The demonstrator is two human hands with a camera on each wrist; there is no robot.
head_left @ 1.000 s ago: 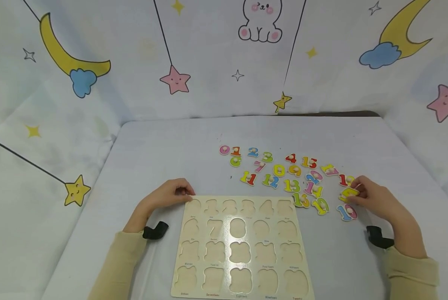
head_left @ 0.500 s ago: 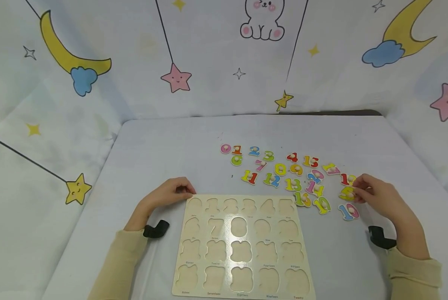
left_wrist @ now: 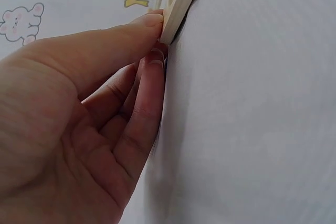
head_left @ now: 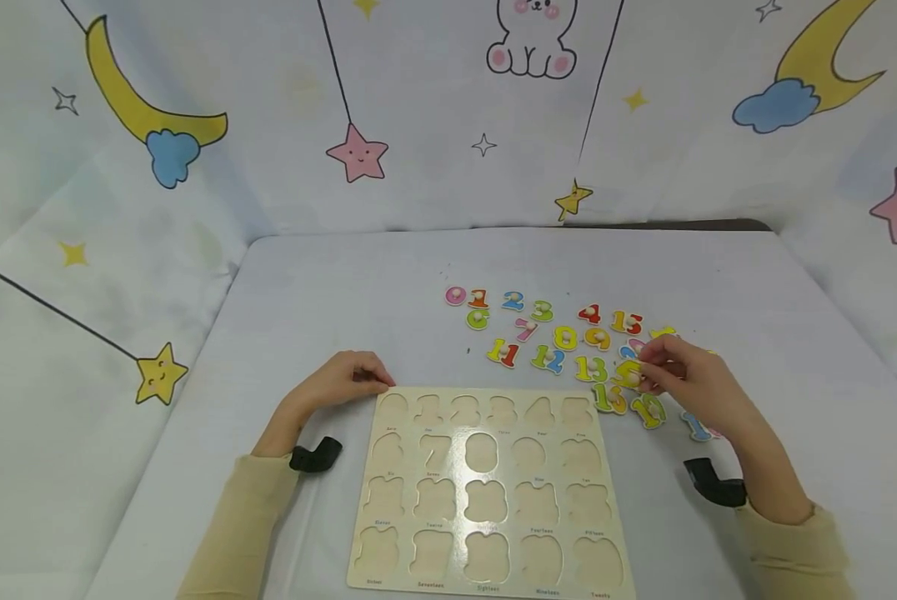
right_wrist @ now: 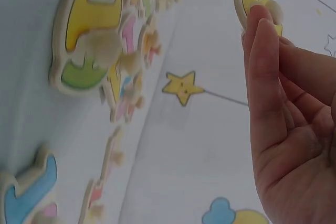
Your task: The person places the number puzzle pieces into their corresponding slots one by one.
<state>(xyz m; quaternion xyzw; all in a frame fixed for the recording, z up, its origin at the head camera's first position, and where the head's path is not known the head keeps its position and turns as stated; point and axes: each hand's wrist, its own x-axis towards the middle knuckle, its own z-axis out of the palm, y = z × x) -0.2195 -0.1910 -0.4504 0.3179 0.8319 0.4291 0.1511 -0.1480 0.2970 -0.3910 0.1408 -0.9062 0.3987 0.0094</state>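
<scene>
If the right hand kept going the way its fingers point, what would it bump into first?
The right hand, pinching a yellow piece, points left. Probably the 13 piece comes first, though the held piece may be lifted above it; depth is unclear.

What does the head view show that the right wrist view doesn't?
Only the head view shows the puzzle board with its empty slots and the left hand holding its far left corner. Only the right wrist view shows the peg on the yellow number piece up close, pinched by the fingertips. Both show the right hand holding that piece, with loose number pieces nearby.
</scene>
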